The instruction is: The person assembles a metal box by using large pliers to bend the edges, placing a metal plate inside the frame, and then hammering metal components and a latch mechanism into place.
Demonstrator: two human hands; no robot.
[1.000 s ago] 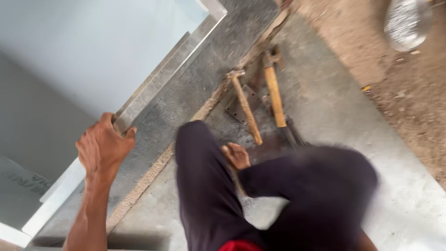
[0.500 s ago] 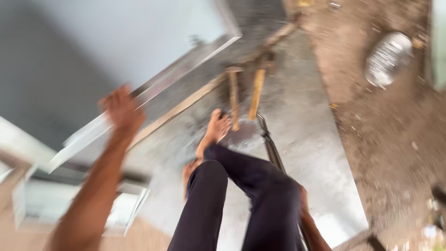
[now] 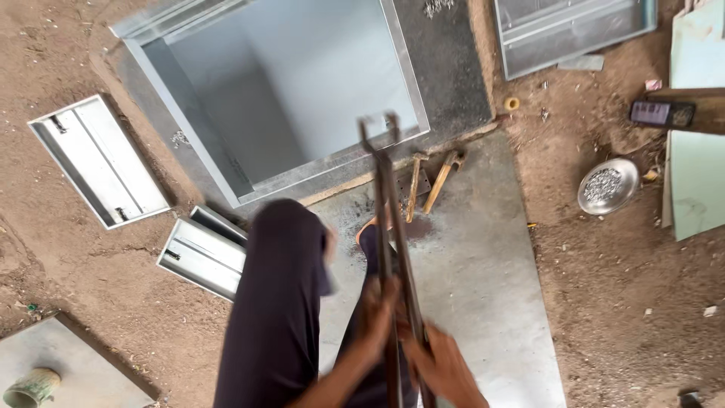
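Both hands, left hand (image 3: 377, 308) and right hand (image 3: 442, 366), close their fingers around the long tongs (image 3: 389, 227). Its long axis points away toward the open metal box (image 3: 302, 98). Before, the left hand held the box rim.

One big open metal box (image 3: 279, 91) sits on the ground. Three shallow metal trays (image 3: 98, 160) lie around it. Two wooden-handled hammers (image 3: 442, 180) rest on one flat sheet (image 3: 483, 287). One round dish (image 3: 608, 186) holds nails. Two hands (image 3: 445, 370) grip one long tool (image 3: 389, 227).
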